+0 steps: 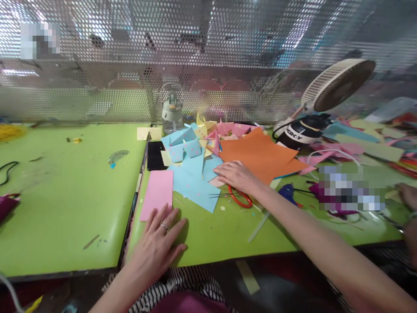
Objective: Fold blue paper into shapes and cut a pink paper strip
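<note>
My left hand lies flat with its fingers spread, the fingertips touching the lower edge of a pink rectangular sheet of paper. Across the table, my right hand rests with its fingers stretched out over the edges of blue paper and a small pale pink piece of paper. A large orange sheet reaches behind and beside this hand. Just below its palm lie scissors with red handles, partly hidden by the wrist. Folded blue dotted paper pieces are heaped beyond both hands.
Behind the pink sheet lies a black phone, with a clear bottle at the back. A desk fan and a black bottle stand right. A blue glue gun lies near my forearm. Another person's hand shows far right.
</note>
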`<control>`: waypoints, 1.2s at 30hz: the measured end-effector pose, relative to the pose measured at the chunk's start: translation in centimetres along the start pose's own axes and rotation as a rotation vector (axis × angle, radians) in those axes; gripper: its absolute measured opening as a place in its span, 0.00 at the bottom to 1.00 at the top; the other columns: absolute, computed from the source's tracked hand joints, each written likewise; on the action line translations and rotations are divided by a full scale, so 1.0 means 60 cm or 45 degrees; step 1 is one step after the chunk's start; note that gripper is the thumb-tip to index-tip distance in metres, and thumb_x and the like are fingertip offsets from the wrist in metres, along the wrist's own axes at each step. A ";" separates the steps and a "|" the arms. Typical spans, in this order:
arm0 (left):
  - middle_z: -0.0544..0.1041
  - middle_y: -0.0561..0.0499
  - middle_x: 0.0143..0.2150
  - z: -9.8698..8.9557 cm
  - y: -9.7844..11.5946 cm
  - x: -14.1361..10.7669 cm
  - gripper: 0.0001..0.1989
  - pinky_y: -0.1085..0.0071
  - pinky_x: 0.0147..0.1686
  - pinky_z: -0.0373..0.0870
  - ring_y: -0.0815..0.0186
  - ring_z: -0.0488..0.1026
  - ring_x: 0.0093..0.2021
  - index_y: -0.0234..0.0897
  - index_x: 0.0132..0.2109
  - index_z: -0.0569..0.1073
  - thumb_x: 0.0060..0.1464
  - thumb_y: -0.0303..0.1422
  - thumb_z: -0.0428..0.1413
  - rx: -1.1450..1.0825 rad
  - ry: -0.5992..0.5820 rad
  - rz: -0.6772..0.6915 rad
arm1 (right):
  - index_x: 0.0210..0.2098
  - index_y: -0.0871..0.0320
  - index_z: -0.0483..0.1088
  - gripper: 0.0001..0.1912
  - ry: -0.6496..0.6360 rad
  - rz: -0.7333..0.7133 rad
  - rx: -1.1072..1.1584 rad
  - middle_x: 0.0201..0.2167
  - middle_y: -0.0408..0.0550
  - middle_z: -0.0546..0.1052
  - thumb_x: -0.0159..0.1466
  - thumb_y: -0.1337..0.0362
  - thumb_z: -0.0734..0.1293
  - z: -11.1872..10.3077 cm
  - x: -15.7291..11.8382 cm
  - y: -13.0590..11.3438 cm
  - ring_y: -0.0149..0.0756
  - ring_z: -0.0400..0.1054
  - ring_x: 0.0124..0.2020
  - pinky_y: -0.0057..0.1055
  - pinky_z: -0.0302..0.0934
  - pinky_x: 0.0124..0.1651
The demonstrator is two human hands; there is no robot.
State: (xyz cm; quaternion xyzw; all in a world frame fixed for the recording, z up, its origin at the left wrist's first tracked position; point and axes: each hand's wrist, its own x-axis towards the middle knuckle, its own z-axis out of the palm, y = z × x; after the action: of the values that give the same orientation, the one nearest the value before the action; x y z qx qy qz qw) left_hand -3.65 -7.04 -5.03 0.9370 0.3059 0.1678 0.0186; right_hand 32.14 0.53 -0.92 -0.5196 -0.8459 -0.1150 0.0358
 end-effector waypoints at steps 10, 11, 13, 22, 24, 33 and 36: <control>0.64 0.44 0.67 -0.010 0.017 0.037 0.28 0.39 0.65 0.55 0.43 0.52 0.70 0.43 0.64 0.64 0.58 0.35 0.59 0.010 -0.111 0.012 | 0.33 0.61 0.74 0.18 0.148 -0.169 -0.082 0.28 0.54 0.78 0.70 0.66 0.55 0.007 0.060 -0.035 0.40 0.66 0.32 0.38 0.53 0.45; 0.64 0.44 0.67 -0.010 0.017 0.038 0.27 0.40 0.65 0.56 0.44 0.52 0.70 0.43 0.64 0.64 0.58 0.35 0.59 0.013 -0.114 0.017 | 0.33 0.61 0.74 0.18 0.163 -0.144 -0.075 0.27 0.54 0.77 0.70 0.67 0.55 0.006 0.063 -0.032 0.40 0.66 0.32 0.38 0.52 0.44; 0.65 0.44 0.67 -0.010 0.014 0.039 0.27 0.41 0.65 0.57 0.44 0.53 0.70 0.43 0.64 0.64 0.58 0.36 0.59 0.022 -0.123 0.023 | 0.32 0.60 0.73 0.16 0.179 -0.104 -0.043 0.26 0.52 0.77 0.70 0.68 0.55 0.004 0.067 -0.025 0.39 0.67 0.31 0.37 0.52 0.43; 0.50 0.34 0.73 -0.027 0.000 0.115 0.46 0.44 0.65 0.55 0.41 0.49 0.71 0.36 0.71 0.51 0.54 0.45 0.62 0.155 -0.219 -0.231 | 0.36 0.53 0.73 0.11 0.194 -0.057 0.208 0.33 0.44 0.81 0.69 0.60 0.61 -0.024 0.075 -0.002 0.37 0.73 0.35 0.31 0.57 0.39; 0.49 0.35 0.73 -0.026 -0.008 0.138 0.47 0.45 0.65 0.54 0.41 0.48 0.71 0.35 0.72 0.49 0.55 0.49 0.60 0.160 -0.257 -0.301 | 0.39 0.54 0.73 0.11 0.243 -0.026 0.236 0.36 0.47 0.81 0.70 0.61 0.59 -0.037 0.078 -0.004 0.38 0.74 0.36 0.32 0.59 0.39; 0.53 0.30 0.71 -0.025 -0.059 0.164 0.48 0.45 0.65 0.54 0.41 0.49 0.71 0.25 0.72 0.45 0.59 0.55 0.52 0.077 -0.221 -0.534 | 0.36 0.55 0.72 0.10 0.248 -0.138 0.263 0.31 0.47 0.80 0.69 0.62 0.60 -0.058 0.058 -0.099 0.37 0.73 0.34 0.32 0.61 0.40; 0.53 0.28 0.71 -0.026 -0.084 0.158 0.52 0.43 0.64 0.53 0.37 0.50 0.70 0.26 0.72 0.45 0.55 0.55 0.57 -0.039 -0.133 -0.546 | 0.37 0.55 0.71 0.11 0.310 -0.052 0.246 0.29 0.47 0.79 0.69 0.61 0.59 -0.076 0.049 -0.130 0.36 0.72 0.31 0.31 0.60 0.36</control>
State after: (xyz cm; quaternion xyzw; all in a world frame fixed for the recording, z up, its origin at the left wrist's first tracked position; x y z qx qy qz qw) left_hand 0.17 2.42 -1.35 0.8575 0.4941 0.1158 0.0840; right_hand 23.61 -1.36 2.81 -0.4785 -0.8528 -0.0961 0.1856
